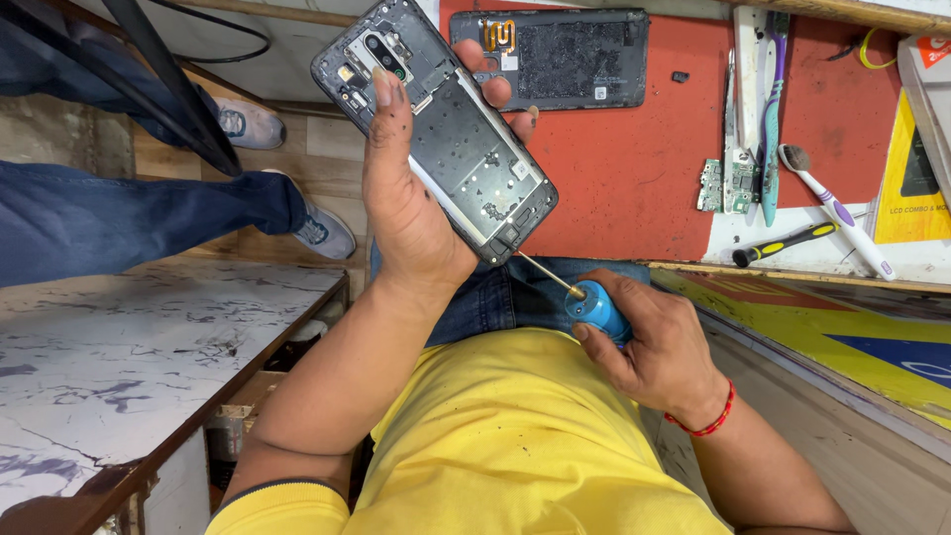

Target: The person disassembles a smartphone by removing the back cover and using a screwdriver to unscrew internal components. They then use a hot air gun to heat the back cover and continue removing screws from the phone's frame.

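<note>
My left hand (406, 198) grips an opened black phone frame (446, 139) with its back cover off, camera end up, thumb lying across its inner face and fingers curled around the right edge. My right hand (659, 347) holds a blue-handled screwdriver (594, 309). Its thin shaft points up-left, and the tip touches the phone's lower corner. Both hands hover over my lap, in front of my yellow shirt.
On the red mat (644, 168) lie a detached phone back cover (555, 54), small circuit boards (728, 183), a toothbrush (837, 210), tweezers and a yellow-black screwdriver (788, 243). Another person's jeans and sneakers (322, 233) are at left, beside a marble-patterned table (129, 357).
</note>
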